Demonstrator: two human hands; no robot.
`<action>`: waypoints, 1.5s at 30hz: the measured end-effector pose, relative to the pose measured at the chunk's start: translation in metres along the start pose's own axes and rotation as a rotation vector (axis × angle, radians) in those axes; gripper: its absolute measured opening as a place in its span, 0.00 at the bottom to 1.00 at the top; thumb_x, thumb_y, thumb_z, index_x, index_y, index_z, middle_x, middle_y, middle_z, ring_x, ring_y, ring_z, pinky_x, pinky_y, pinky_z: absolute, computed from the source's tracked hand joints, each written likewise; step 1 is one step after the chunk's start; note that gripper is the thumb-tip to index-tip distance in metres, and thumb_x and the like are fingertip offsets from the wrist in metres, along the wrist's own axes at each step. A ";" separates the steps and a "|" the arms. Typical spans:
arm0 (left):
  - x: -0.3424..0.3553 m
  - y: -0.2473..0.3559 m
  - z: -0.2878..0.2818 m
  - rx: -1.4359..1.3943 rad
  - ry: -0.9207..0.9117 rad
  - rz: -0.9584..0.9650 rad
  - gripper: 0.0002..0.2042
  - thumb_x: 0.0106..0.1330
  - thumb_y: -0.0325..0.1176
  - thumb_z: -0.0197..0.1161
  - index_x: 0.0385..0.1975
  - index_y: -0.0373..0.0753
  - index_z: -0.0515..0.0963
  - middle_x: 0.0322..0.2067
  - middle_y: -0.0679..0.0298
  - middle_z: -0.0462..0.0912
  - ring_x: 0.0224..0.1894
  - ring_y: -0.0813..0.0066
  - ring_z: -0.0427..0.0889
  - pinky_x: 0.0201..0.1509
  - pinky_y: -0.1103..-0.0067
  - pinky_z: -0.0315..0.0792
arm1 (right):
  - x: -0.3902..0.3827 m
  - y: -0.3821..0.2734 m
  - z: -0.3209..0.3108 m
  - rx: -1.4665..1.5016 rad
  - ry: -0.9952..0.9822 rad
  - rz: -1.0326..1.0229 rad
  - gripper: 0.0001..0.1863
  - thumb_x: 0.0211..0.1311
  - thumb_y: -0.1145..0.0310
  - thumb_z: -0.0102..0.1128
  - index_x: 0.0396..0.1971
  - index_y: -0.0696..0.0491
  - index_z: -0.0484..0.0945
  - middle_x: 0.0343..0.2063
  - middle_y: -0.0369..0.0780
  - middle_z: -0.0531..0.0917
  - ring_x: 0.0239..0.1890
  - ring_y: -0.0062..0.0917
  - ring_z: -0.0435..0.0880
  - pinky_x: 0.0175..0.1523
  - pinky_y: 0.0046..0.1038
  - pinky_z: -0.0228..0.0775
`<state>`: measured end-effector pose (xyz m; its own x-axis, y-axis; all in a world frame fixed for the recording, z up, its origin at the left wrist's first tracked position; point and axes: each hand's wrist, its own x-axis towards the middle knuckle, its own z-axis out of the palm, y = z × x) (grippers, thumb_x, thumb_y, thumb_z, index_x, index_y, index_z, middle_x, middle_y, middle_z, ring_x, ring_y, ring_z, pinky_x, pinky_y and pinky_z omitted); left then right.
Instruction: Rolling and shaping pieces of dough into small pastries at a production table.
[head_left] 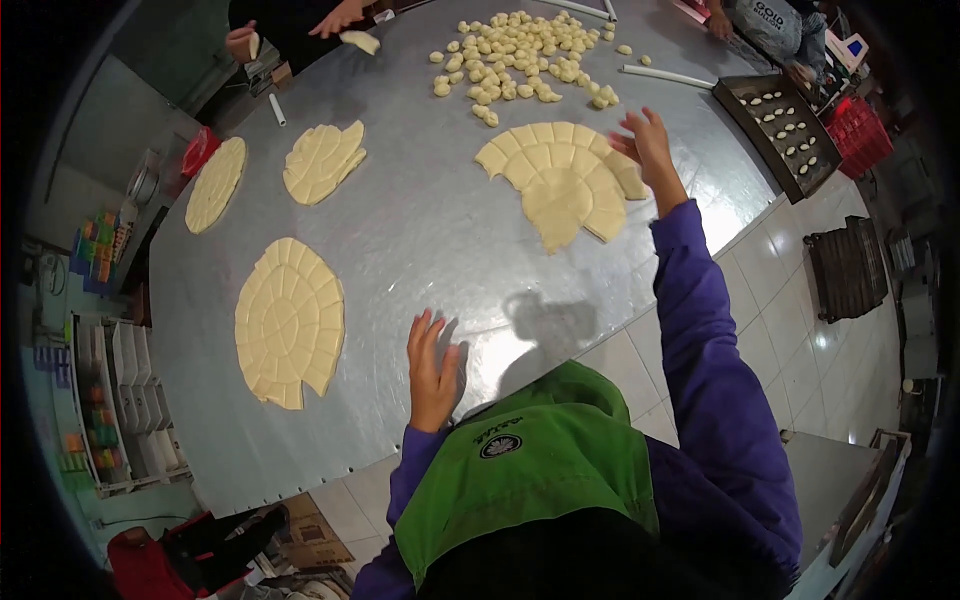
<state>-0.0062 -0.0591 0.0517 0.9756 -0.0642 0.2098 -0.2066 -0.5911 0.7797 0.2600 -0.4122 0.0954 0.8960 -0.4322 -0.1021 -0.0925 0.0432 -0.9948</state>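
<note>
My right hand [650,152] reaches out at the right edge of a cut round of pale dough [560,180], its fingers apart and holding nothing. Whether the fingertips touch the dough, I cannot tell. That round is scored into wedge-like pieces, with parts of its edge gone. Close to the table's near edge, my left hand [432,372] is empty with fingers stretched out. Left of it lies a larger scored dough disc [290,322], notched at its near end. Farther off are a partial dough sheet [324,163] and another scored disc [216,186].
Many small dough balls [520,55] are heaped at the table's far side, near a white rolling pin [668,76]. A dark baking tray [780,130] holds small pieces at the right edge, beside a red crate [860,138]. Across the table, another person's hands [340,17] handle dough.
</note>
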 end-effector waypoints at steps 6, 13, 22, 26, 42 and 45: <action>-0.023 -0.015 -0.023 -0.035 0.210 -0.199 0.16 0.65 0.33 0.52 0.51 0.35 0.68 0.58 0.52 0.64 0.61 0.56 0.60 0.64 0.69 0.54 | -0.005 0.093 -0.045 -1.311 0.140 -0.235 0.23 0.50 0.52 0.61 0.35 0.59 0.78 0.30 0.49 0.81 0.36 0.42 0.80 0.43 0.35 0.72; -0.010 -0.017 -0.025 -0.108 0.362 -0.266 0.15 0.63 0.31 0.54 0.49 0.36 0.68 0.55 0.55 0.67 0.58 0.61 0.65 0.61 0.70 0.57 | -0.004 0.092 -0.045 -0.758 0.188 -0.269 0.15 0.45 0.65 0.66 0.29 0.58 0.75 0.24 0.43 0.81 0.28 0.32 0.80 0.34 0.31 0.71; 0.019 -0.004 -0.019 -0.161 0.232 -0.201 0.15 0.61 0.28 0.55 0.48 0.36 0.70 0.55 0.56 0.68 0.57 0.62 0.66 0.59 0.71 0.60 | -0.069 0.082 -0.202 -0.042 0.098 0.114 0.18 0.61 0.74 0.51 0.51 0.63 0.70 0.41 0.46 0.79 0.39 0.29 0.81 0.45 0.26 0.75; 0.048 0.020 0.006 -0.142 -0.013 0.037 0.14 0.59 0.27 0.56 0.46 0.35 0.73 0.55 0.55 0.68 0.58 0.60 0.66 0.61 0.72 0.60 | -0.154 0.028 -0.123 0.035 -0.340 0.062 0.27 0.49 0.84 0.59 0.53 0.58 0.67 0.41 0.40 0.79 0.42 0.24 0.79 0.50 0.26 0.71; 0.025 0.025 0.010 -0.013 -0.479 0.024 0.24 0.60 0.27 0.57 0.57 0.36 0.63 0.46 0.51 0.75 0.42 0.54 0.78 0.46 0.73 0.72 | -0.256 0.047 0.038 -0.530 -0.990 -0.435 0.23 0.44 0.86 0.56 0.44 0.58 0.67 0.37 0.48 0.75 0.43 0.42 0.75 0.45 0.31 0.70; 0.011 0.010 0.010 -0.313 -0.344 -0.165 0.17 0.64 0.29 0.55 0.52 0.33 0.66 0.41 0.57 0.77 0.38 0.64 0.80 0.43 0.77 0.72 | -0.271 0.039 0.051 -0.519 -1.047 -0.707 0.27 0.41 0.88 0.54 0.48 0.63 0.66 0.43 0.49 0.71 0.48 0.42 0.71 0.49 0.31 0.68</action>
<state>0.0031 -0.0737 0.0557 0.9542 -0.2829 -0.0970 -0.0083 -0.3491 0.9370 0.0360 -0.2475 0.0845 0.7050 0.6675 0.2398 0.5755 -0.3408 -0.7434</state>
